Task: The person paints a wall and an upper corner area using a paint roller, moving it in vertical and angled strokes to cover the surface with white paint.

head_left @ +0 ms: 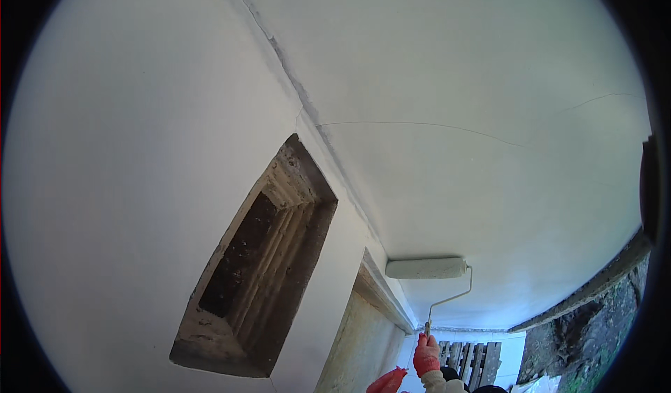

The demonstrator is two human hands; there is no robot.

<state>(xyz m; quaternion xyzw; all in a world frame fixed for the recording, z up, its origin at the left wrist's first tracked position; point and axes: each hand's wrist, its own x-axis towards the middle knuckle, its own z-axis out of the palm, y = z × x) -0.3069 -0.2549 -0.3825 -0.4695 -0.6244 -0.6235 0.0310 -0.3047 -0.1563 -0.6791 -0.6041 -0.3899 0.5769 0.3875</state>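
Observation:
My right hand [426, 357], in a red glove with a pale sleeve behind it, is closed round the handle of a paint roller [425, 268]. The roller's long whitish sleeve lies against a broad pale plastered surface [475, 204], which looks like a ceiling, close to its corner with the wall. A thin bent wire frame [470, 285] joins sleeve and handle. Lower down and to the left, a red gloved shape, apparently my left hand [388, 381], is cut by the bottom edge. Its fingers cannot be made out clearly, nor anything held in them.
A white wall [126, 183] on the left has a deep, rough window recess [272, 267] and a doorway [360, 344]. Thin cracks cross the pale surface. Wooden slats [475, 361] lie beyond my right hand. A dark beam edge [594, 295] borders earth and greenery [580, 351] at right.

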